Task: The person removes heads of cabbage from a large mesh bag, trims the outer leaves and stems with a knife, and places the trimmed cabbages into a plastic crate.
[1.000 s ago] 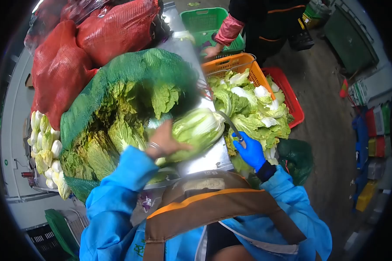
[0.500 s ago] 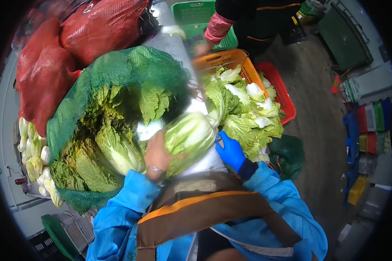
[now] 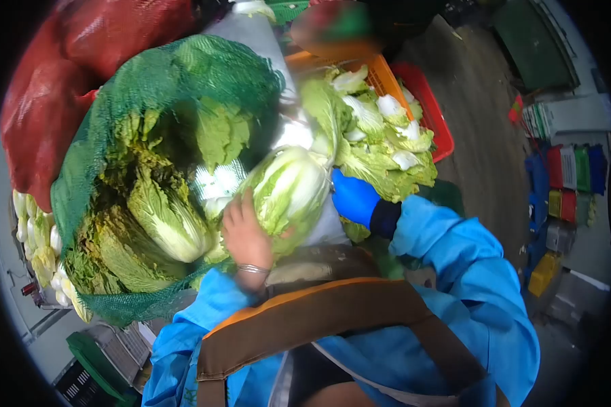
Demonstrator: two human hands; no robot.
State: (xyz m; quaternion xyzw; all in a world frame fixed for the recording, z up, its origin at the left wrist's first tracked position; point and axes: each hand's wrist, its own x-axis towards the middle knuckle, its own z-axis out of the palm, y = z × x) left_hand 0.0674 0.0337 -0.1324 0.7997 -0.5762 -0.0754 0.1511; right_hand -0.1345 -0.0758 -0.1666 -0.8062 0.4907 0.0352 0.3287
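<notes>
Gloved right hand [image 3: 354, 199] much closer to cabbage [image 3: 293, 184] than 1 s ago.

Right of the gloved fingers [image 3: 344, 188] runs a grey-brown floor [image 3: 475, 108], with a dark green bin [image 3: 533, 47] farther ahead and coloured containers [image 3: 569, 168] stacked along its far edge, while a glinting metal table [image 3: 248, 35] stretches ahead of the fingers and a pale wall [image 3: 5, 234] stands well to their left.
</notes>
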